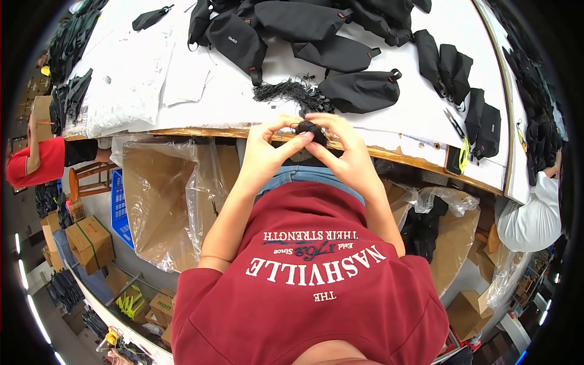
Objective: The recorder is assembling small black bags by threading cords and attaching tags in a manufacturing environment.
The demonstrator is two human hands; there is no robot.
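Red fabric of a shirt (310, 292) filled the lower view, and both forearms rose from it toward the worktop (231, 100) edge. Just above that edge the left hand (264, 149) and the right hand (347, 155) were brought together, fingertips meeting around a small black tangle of cord (310, 128). The cord was pinched between thumb and forefinger on each side, the other fingers being curled loosely; neither hand was spread flat.

Just beyond the hands a loose pile of black strings (292, 92) lay on the worktop, and past it several black pouches (359, 91) were scattered. To the right of the right hand, well apart, scissors (454, 123) lay near the worktop edge. Below the left hand a bag-lined carton (167, 201) stood open.

For the step to be done well, the tangle would probably be best kept close to the fingertips and worked with short pulls, so that no loop is tightened by accident. The cord was dark and bunched, so its exact form could not be told.
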